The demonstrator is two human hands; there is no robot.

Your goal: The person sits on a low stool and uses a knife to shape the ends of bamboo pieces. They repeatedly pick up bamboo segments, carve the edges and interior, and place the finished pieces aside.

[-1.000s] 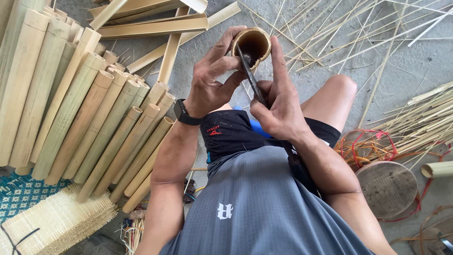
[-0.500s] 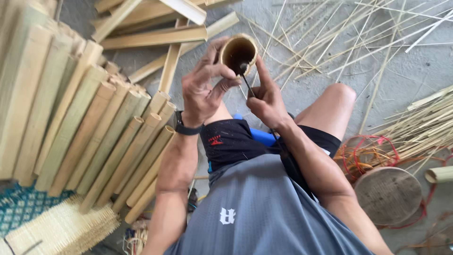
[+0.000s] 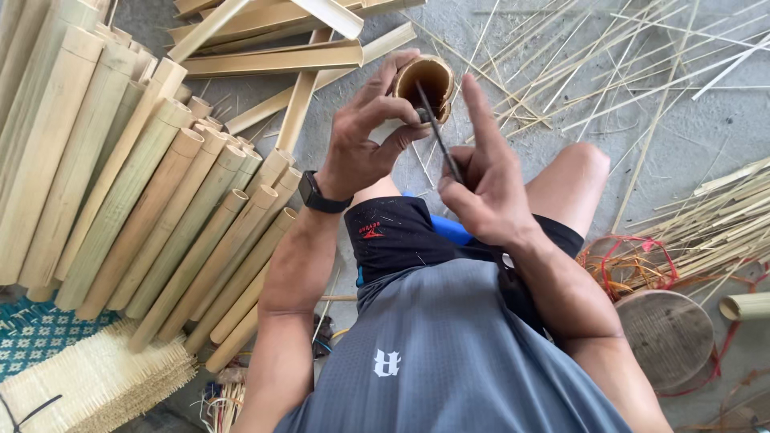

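Observation:
My left hand [image 3: 365, 136] grips a short hollow bamboo tube [image 3: 427, 80], its open end turned toward me. My right hand [image 3: 485, 176] holds a thin dark blade [image 3: 437, 132] whose tip rests at the tube's rim, the forefinger stretched up alongside it. Both hands are raised above my knees. A black watch [image 3: 317, 195] is on my left wrist.
A row of long bamboo poles [image 3: 136, 184] lies at the left, with split bamboo slats [image 3: 281, 56] beyond. Thin bamboo strips [image 3: 609, 64] are scattered over the concrete floor. A round woven lid [image 3: 666, 337] and red cord [image 3: 634, 265] sit at the right, a woven mat [image 3: 88, 385] at bottom left.
The tube and both hands sit slightly differently in view as the camera shifted. The blade stays at the tube's rim, with my right forefinger now stretched straighter.

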